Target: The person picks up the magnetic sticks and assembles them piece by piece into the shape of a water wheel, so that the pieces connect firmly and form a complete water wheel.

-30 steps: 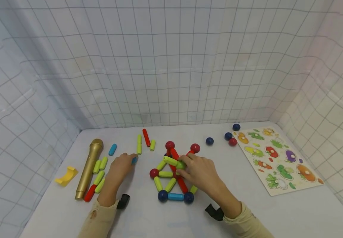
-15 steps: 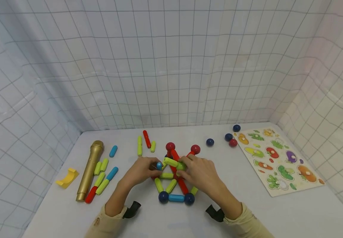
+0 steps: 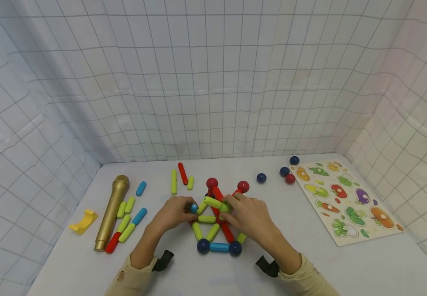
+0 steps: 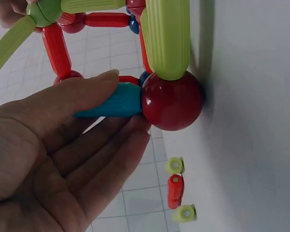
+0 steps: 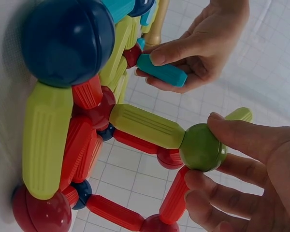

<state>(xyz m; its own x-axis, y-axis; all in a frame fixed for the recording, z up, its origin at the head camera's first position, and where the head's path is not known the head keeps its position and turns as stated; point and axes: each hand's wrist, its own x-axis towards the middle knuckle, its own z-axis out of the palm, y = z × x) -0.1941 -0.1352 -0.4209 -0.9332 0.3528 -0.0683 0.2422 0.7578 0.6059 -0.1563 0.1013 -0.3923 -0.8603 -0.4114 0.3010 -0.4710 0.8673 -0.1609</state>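
Observation:
Magnetic rods and balls form a structure in the middle of the table, with a red rod and a dark blue ball among its parts. My left hand pinches a short blue magnetic rod between thumb and fingers. One end of that rod touches the red ball at the structure's left corner; in the head view it points upward. With thumb and fingertips, my right hand holds the green ball at the top of the structure. A yellow-green rod sticks out from this ball.
Left of the structure lie a gold microphone, a yellow curved piece and several loose rods. Loose balls are at the back right, beside a vegetable puzzle board. A grid-patterned cloth stands behind.
My left hand has moved right, bringing the blue rod from the loose rods to the red corner ball. My right hand has stayed at the green ball.

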